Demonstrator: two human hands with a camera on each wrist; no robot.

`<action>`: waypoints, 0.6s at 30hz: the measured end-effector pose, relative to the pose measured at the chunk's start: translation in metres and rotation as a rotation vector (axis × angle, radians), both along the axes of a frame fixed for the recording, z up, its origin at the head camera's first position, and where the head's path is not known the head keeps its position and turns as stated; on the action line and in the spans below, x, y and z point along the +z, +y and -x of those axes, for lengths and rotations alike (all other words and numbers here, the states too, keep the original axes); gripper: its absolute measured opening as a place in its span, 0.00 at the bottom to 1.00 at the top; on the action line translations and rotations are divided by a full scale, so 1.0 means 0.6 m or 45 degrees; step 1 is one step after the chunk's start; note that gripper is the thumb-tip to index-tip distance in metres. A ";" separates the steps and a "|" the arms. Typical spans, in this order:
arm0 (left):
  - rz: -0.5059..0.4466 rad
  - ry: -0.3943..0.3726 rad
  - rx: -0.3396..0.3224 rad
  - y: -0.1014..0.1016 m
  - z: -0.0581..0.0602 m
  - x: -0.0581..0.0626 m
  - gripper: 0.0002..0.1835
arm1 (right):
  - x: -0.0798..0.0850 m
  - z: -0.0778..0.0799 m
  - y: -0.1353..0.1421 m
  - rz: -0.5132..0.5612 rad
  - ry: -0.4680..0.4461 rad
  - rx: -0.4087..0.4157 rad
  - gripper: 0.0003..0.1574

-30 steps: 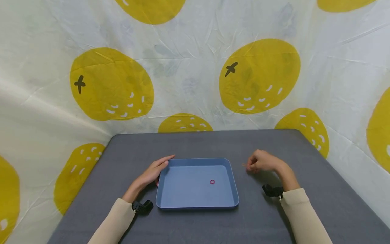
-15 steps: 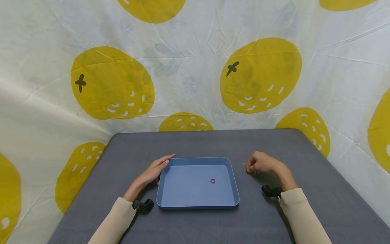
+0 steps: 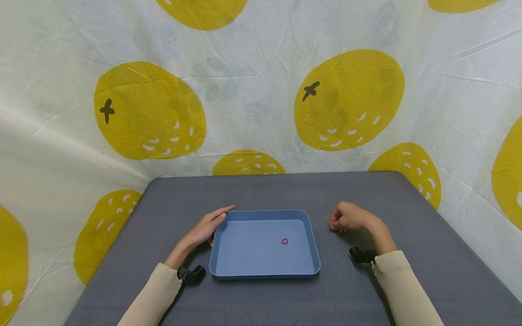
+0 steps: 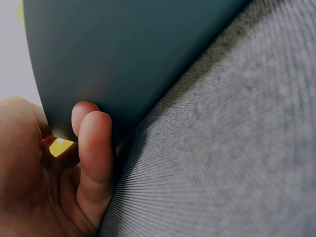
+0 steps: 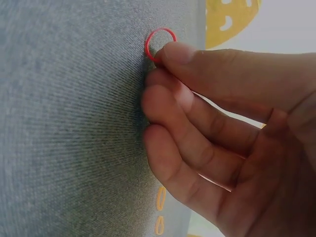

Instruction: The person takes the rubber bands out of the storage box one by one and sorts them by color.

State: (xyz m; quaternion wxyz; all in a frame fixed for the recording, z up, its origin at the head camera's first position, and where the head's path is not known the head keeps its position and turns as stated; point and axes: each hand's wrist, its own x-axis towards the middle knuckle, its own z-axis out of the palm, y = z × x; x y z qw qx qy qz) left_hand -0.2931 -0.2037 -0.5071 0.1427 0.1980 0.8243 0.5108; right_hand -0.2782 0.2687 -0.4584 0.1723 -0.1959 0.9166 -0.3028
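Note:
A blue tray [image 3: 261, 269] lies on the grey table, with a small red rubber band [image 3: 284, 239] inside it. At its left edge my left hand [image 3: 205, 230] grips the tray, the thumb at the rim. In the left wrist view, fingers [image 4: 96, 153] curl against the tray's outer wall [image 4: 123, 59]. To the right of the tray, my right hand [image 3: 350, 216] is down at the table. Its thumb and index finger pinch another red rubber band [image 5: 146, 45], whose loop stands out past the fingertips.
Two orange rubber bands [image 5: 161, 198] lie on the cloth near the right hand in the right wrist view. The grey table [image 3: 261, 303] runs back to a white curtain [image 3: 253, 104] printed with yellow fruit.
Almost nothing differs. The right hand stays at the same spot with its fingertips at the table, and the left hand keeps its grip on the tray.

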 end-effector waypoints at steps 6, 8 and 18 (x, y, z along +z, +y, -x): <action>0.002 0.005 0.001 -0.001 0.001 -0.003 0.21 | -0.004 0.000 -0.002 -0.006 0.025 -0.023 0.04; 0.006 0.010 0.001 -0.001 0.001 -0.004 0.21 | -0.006 0.002 -0.002 -0.019 0.037 -0.038 0.05; -0.023 -0.002 -0.011 -0.001 -0.001 -0.005 0.21 | -0.009 0.002 -0.003 -0.038 0.081 -0.050 0.05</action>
